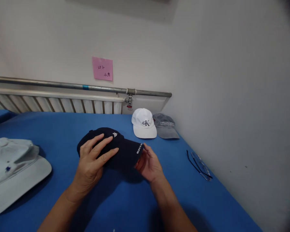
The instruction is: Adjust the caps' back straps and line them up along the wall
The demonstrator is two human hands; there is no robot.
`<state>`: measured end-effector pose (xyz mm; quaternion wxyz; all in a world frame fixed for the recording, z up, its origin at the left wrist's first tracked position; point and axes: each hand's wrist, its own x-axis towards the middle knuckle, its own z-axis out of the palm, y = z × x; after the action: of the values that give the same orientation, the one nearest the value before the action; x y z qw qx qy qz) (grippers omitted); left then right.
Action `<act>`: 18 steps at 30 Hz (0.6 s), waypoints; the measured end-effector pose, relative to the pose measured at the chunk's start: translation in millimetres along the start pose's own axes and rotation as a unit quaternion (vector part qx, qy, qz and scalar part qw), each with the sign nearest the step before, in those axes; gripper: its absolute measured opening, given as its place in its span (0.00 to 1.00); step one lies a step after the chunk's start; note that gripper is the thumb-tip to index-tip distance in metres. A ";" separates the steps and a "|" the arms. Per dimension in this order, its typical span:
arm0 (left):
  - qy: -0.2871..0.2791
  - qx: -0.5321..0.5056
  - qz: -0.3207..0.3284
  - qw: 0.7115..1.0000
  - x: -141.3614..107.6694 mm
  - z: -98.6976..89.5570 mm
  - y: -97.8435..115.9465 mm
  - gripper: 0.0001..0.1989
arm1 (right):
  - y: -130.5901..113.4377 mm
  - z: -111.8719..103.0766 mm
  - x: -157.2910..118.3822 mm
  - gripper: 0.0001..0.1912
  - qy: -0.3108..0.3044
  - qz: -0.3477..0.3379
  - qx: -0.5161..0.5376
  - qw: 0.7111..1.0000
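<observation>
A dark navy baseball cap (127,149) with a small white emblem and white lettering on its brim is between my hands, tilted, brim toward the right. My left hand (93,158) holds the crown from the near side, its fingers spread over the fabric and its thumb hidden. Gripping the brim's right edge is my right hand (149,164), its fingers partly hidden beneath. Shadow falls on the blue surface (125,206) below the cap. Behind it sits a white cap (145,130) with black letters, and a grey cap (165,124) stands right beside that one.
A pale cap (16,170) with a small blue logo lies at the left edge. Eyeglasses (199,166) rest near the right edge by the wall. Along the back run a metal pipe (62,84) and a white radiator (55,104). A pink note (102,69) is on the wall.
</observation>
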<state>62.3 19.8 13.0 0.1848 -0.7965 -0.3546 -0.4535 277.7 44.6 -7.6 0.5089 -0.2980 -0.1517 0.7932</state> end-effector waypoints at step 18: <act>0.093 -0.354 -0.568 0.738 -7.0 18.4 -6.1 0.20 | 10.0 -10.7 12.9 0.04 0.014 -0.106 0.020 0.994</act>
<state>66.3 32.5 -2.7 -0.3699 -0.4096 -0.5362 -0.6387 273.3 51.1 -25.4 0.5982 -0.2805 -0.1594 0.7335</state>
